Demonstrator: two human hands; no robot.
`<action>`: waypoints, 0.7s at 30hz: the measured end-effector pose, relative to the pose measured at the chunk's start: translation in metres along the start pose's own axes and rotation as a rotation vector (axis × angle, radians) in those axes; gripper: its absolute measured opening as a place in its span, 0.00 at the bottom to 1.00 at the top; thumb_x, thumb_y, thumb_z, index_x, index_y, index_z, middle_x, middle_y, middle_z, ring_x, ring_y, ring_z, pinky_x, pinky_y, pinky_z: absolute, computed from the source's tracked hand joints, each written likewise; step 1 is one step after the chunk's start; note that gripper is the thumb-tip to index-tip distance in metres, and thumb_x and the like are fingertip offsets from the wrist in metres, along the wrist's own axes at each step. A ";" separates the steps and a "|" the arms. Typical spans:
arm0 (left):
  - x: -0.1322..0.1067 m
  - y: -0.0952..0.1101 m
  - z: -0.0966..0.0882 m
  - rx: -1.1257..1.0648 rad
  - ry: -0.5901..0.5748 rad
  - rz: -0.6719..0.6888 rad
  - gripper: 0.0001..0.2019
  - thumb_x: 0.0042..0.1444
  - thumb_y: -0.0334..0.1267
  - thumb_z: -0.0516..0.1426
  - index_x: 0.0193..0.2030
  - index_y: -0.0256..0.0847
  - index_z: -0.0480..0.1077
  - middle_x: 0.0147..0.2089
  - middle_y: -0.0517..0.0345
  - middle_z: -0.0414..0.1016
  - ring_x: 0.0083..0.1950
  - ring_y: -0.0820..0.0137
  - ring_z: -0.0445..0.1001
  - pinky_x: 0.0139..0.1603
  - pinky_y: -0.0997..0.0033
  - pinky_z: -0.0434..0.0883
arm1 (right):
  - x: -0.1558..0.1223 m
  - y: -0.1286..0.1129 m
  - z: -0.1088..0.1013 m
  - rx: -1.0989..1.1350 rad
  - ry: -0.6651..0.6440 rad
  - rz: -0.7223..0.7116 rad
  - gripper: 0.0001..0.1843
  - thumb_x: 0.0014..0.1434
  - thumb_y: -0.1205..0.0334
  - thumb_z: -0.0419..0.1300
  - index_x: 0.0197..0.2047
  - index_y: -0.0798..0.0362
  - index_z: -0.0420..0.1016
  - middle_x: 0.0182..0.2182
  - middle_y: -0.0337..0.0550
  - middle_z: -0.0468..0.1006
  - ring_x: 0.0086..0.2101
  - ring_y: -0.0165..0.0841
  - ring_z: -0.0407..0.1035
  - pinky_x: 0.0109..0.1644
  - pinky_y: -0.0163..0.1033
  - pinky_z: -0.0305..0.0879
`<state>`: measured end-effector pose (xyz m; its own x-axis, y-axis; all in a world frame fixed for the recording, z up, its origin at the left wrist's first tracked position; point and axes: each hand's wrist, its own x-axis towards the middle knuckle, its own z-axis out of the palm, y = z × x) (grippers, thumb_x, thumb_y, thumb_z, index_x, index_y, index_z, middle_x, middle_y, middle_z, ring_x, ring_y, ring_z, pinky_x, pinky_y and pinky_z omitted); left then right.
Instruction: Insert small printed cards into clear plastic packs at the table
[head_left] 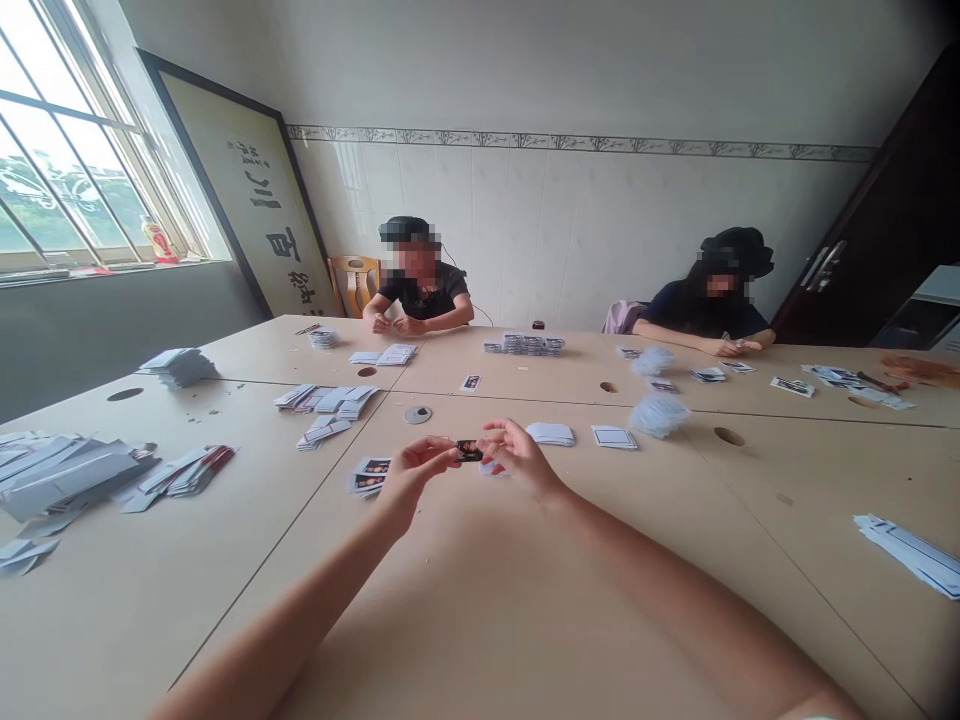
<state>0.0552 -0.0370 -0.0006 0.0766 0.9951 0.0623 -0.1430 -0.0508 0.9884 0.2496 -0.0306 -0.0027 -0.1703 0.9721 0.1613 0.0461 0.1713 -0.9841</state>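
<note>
Above the beige table (480,600), my left hand (411,475) and my right hand (517,455) are raised together. Both pinch a small dark card (469,451) between their fingertips, one hand on each end. Just left of my left hand, a short stack of printed cards (369,475) lies on the table. Beyond my right hand lie a small pile of white cards (550,433) and a single white card with a dark border (613,437).
Two people sit at the far side, their hands on the table handling small cards. Stacks of cards (529,345), white card piles (75,475) at left, clear sleeves (658,413), a round disc (418,414) and cable holes (729,436) dot the tables. More white cards (911,550) lie at right.
</note>
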 end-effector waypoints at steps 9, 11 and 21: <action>-0.008 -0.002 0.005 0.045 -0.100 0.014 0.14 0.44 0.48 0.71 0.28 0.41 0.77 0.36 0.54 0.79 0.38 0.65 0.76 0.48 0.63 0.71 | -0.004 0.015 0.006 0.072 -0.081 0.026 0.15 0.54 0.49 0.66 0.36 0.51 0.72 0.29 0.38 0.78 0.26 0.30 0.72 0.33 0.36 0.67; -0.007 -0.004 0.004 0.055 -0.103 0.010 0.14 0.45 0.49 0.71 0.29 0.41 0.76 0.34 0.54 0.79 0.38 0.65 0.76 0.47 0.64 0.70 | -0.002 0.016 0.006 0.064 -0.080 -0.002 0.14 0.53 0.50 0.66 0.35 0.51 0.73 0.29 0.37 0.77 0.24 0.29 0.71 0.31 0.36 0.66; -0.005 -0.006 0.000 0.115 -0.071 0.030 0.16 0.49 0.51 0.68 0.25 0.42 0.72 0.29 0.57 0.75 0.34 0.69 0.69 0.41 0.69 0.64 | -0.003 0.025 0.009 0.027 -0.078 -0.098 0.12 0.57 0.50 0.65 0.36 0.51 0.77 0.28 0.37 0.75 0.23 0.28 0.69 0.29 0.35 0.64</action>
<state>0.0556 -0.0419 -0.0065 0.1442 0.9847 0.0976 -0.0321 -0.0939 0.9951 0.2424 -0.0309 -0.0282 -0.2491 0.9351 0.2520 -0.0014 0.2599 -0.9656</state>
